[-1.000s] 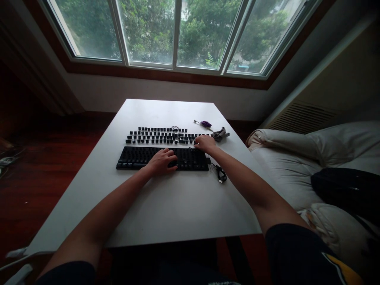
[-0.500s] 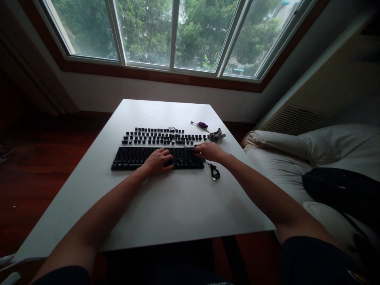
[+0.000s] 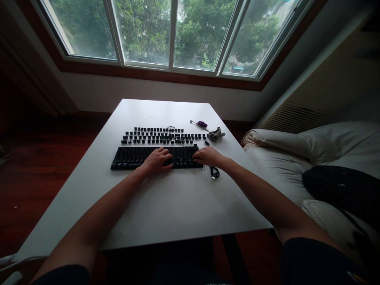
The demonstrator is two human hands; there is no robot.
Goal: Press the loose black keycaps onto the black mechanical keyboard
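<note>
A black keyboard (image 3: 133, 158) lies crosswise on the white table (image 3: 166, 206). My left hand (image 3: 157, 161) rests on its middle, fingers bent over the keys and the thumb apart from them near the front edge. My right hand (image 3: 208, 156) is at the keyboard's right end, its fingertips pinched together low over the keys; whatever they hold is too small to make out. Loose black keycaps (image 3: 162, 135) lie in several rows behind the keyboard. One keycap (image 3: 207, 143) sits just beyond my right hand.
A coiled black cable (image 3: 214, 173) with a plug lies right of the keyboard. A grey crumpled cloth (image 3: 216, 134) and a purple object with a thin light handle (image 3: 202, 124) are at the back right. A pale sofa (image 3: 276, 158) stands beside the table, with a dark bag (image 3: 338, 190) on it.
My right hand has moved slightly towards me, from the keyboard's back right corner down over its right-hand keys. The keycap beyond it now shows. My left hand stays in place.
</note>
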